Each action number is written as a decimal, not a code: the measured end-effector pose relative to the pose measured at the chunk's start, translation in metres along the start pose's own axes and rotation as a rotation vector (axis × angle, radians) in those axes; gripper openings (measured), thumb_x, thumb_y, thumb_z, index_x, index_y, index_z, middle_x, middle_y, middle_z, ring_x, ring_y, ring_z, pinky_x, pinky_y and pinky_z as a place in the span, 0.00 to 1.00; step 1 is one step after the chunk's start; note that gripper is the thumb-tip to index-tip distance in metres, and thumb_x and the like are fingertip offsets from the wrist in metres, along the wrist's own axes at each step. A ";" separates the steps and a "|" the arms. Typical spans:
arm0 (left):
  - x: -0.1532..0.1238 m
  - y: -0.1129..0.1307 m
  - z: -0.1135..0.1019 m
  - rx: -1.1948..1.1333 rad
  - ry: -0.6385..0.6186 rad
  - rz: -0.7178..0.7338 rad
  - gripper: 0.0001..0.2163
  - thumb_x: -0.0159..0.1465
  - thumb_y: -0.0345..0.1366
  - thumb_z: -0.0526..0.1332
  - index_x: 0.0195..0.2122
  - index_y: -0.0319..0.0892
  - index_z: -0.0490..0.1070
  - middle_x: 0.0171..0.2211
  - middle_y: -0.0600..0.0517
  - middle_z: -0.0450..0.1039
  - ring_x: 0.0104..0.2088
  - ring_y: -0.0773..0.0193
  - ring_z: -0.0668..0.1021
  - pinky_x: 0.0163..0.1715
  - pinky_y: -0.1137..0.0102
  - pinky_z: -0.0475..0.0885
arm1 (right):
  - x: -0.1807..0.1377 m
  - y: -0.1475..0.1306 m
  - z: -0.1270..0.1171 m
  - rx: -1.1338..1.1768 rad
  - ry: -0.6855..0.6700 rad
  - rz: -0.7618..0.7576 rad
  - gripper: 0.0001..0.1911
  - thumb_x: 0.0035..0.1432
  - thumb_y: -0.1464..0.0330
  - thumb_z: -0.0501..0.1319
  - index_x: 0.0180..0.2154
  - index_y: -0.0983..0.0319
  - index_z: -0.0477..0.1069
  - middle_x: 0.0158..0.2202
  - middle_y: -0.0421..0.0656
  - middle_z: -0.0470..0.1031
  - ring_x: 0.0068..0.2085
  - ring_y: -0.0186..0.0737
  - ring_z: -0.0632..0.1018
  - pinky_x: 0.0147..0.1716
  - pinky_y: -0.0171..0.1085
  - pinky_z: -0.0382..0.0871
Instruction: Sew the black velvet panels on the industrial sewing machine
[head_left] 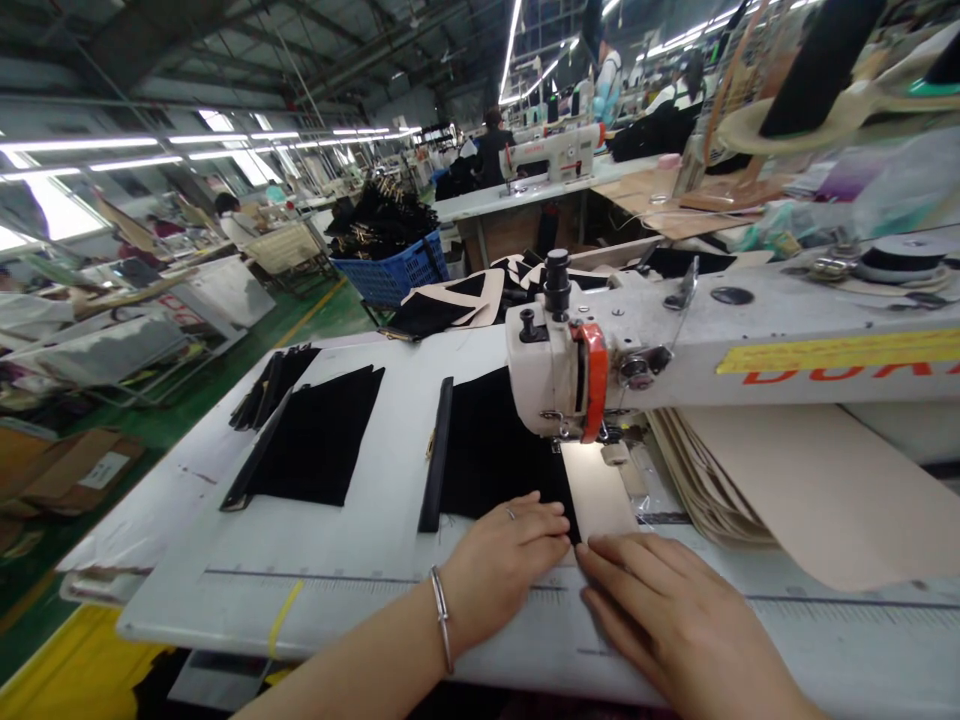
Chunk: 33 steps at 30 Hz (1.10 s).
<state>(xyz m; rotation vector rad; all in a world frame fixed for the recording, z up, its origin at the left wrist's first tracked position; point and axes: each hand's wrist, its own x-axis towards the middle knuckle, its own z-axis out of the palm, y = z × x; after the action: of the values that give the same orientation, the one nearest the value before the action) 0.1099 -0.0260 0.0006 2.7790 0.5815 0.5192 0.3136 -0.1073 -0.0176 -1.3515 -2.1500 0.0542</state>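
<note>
One black cloth (487, 450) and one beige piece (600, 485) lie at one sewing machine's (544, 370) foot; the left hand (514, 550) rests fingers together on the cloth, the right (667, 610) at the beige edge, any pinch impossible to tell. Leftward lies one similar black cloth (322, 440); beyond, one blue basket (397, 270).

Green floor (339, 322), long strip lights (135, 163)

Sewing machine (750, 310) cut off at right edge, hiding part of black panel (487, 460); distant person (493, 145) blurred.
</note>
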 end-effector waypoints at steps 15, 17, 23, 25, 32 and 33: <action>0.034 -0.047 0.002 0.124 -0.046 -0.039 0.09 0.66 0.26 0.54 0.43 0.39 0.71 0.48 0.50 0.74 0.53 0.65 0.72 0.59 0.67 0.64 | 0.043 0.029 0.003 -0.073 -0.138 0.036 0.15 0.60 0.65 0.57 0.49 0.58 0.70 0.45 0.42 0.72 0.47 0.43 0.71 0.49 0.44 0.65; 0.038 -0.053 0.002 0.126 -0.039 -0.069 0.09 0.65 0.26 0.55 0.42 0.40 0.72 0.47 0.50 0.74 0.51 0.64 0.73 0.55 0.68 0.68 | 0.048 0.032 0.005 -0.091 -0.151 0.035 0.16 0.60 0.64 0.57 0.50 0.58 0.70 0.45 0.43 0.72 0.47 0.43 0.71 0.49 0.44 0.65; 0.047 -0.068 0.005 0.114 -0.006 -0.152 0.09 0.63 0.25 0.58 0.42 0.41 0.73 0.46 0.50 0.75 0.48 0.62 0.75 0.52 0.67 0.70 | 0.057 0.040 0.013 -0.157 -0.162 0.048 0.21 0.60 0.62 0.56 0.54 0.59 0.68 0.49 0.46 0.71 0.48 0.48 0.71 0.49 0.49 0.65; 0.049 -0.070 0.005 0.125 0.002 -0.177 0.10 0.62 0.24 0.58 0.42 0.41 0.74 0.45 0.50 0.75 0.47 0.62 0.76 0.51 0.67 0.70 | 0.059 0.042 0.016 -0.156 -0.156 0.052 0.21 0.60 0.62 0.55 0.55 0.60 0.67 0.49 0.46 0.71 0.49 0.48 0.71 0.51 0.49 0.64; 0.052 -0.067 0.003 0.102 0.027 -0.261 0.11 0.63 0.23 0.57 0.39 0.42 0.76 0.43 0.50 0.76 0.44 0.62 0.76 0.47 0.67 0.72 | 0.059 0.045 0.019 -0.144 -0.145 0.046 0.22 0.60 0.63 0.55 0.55 0.60 0.66 0.51 0.47 0.71 0.52 0.48 0.70 0.52 0.49 0.64; 0.052 -0.066 0.003 0.099 0.027 -0.269 0.11 0.63 0.23 0.56 0.40 0.42 0.76 0.43 0.50 0.76 0.44 0.62 0.76 0.47 0.68 0.73 | 0.059 0.045 0.019 -0.143 -0.142 0.043 0.22 0.60 0.63 0.55 0.55 0.60 0.66 0.51 0.47 0.71 0.52 0.47 0.70 0.52 0.49 0.64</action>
<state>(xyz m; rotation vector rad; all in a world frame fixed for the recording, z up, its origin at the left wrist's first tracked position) 0.1337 0.0547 -0.0074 2.7260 0.9938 0.4804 0.3226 -0.0315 -0.0211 -1.5164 -2.2794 0.0144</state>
